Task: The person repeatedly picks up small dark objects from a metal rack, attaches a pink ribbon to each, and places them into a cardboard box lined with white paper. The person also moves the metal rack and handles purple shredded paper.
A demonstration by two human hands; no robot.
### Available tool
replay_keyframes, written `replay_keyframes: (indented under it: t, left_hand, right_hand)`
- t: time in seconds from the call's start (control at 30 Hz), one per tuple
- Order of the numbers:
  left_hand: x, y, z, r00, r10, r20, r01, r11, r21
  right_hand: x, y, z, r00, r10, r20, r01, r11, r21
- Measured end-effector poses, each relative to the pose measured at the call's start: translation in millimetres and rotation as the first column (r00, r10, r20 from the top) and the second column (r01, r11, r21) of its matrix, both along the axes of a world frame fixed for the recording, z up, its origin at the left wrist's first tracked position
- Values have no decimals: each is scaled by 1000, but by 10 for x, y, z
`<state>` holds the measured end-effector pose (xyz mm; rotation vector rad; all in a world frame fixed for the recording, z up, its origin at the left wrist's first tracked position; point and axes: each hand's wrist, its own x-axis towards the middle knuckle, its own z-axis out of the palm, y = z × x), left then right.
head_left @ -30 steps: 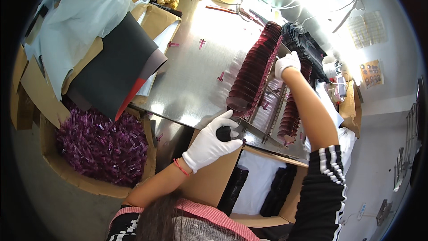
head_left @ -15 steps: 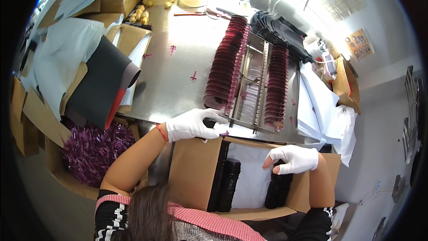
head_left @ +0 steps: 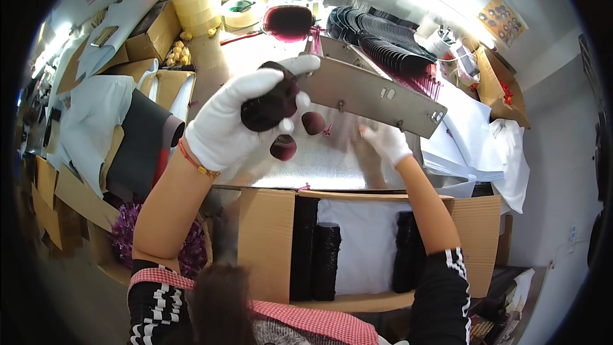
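Note:
In my white-gloved left hand (head_left: 223, 112) is a bunch of dark, glossy, rounded lenses (head_left: 271, 103), fingers closed round it. Its forefinger reaches the near left corner of a metal rack (head_left: 373, 96), which stands tilted with its flat side toward me. Under the bunch are two loose dark purple lenses (head_left: 313, 122); whether they lie on the table or are falling cannot be told. My right hand (head_left: 387, 143), also gloved, is below the rack's lower edge, one bare fingertip stretched out and other fingers partly hidden. I see nothing in it.
An open cardboard box (head_left: 265, 243) in front of me holds black wrapped rolls (head_left: 327, 262) and white sheeting (head_left: 357, 249). Dark curved lenses (head_left: 383, 38) stand in rows behind the rack. Tape rolls (head_left: 196, 9) are at the back left, white sheets (head_left: 456, 134) at the right.
The rack has gone from lying flat to tilted up. My left hand has risen forward and now holds dark lenses. My right hand has moved from the box to the table.

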<state>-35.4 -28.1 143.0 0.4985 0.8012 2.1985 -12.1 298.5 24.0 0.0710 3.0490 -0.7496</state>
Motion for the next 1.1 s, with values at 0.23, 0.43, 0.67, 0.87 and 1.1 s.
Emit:
replay_keyframes:
  t: [0.23, 0.43, 0.67, 0.87, 1.1]
  left_hand:
    - [-172, 2, 103, 991, -54, 120, 39, 992, 124]
    - [-146, 32, 108, 997, -35, 69, 28, 994, 103]
    - [-157, 107, 227, 994, 12, 112, -25, 993, 115]
    - [-126, 126, 270, 991, 116, 69, -114, 993, -21]
    - [-151, 157, 225, 997, 0, 73, -9, 993, 117]
  right_hand:
    - [-816, -137, -87, 984, -127, -122, 139, 986, 95]
    - [-936, -110, -184, 986, -119, -118, 129, 988, 80]
    - [-952, -125, -196, 985, -98, -144, 104, 994, 35]
    - [-528, -334, -169, 983, 141, -117, -166, 954, -248]
    - [-202, -1021, -42, 978, 158, -137, -104, 936, 336]
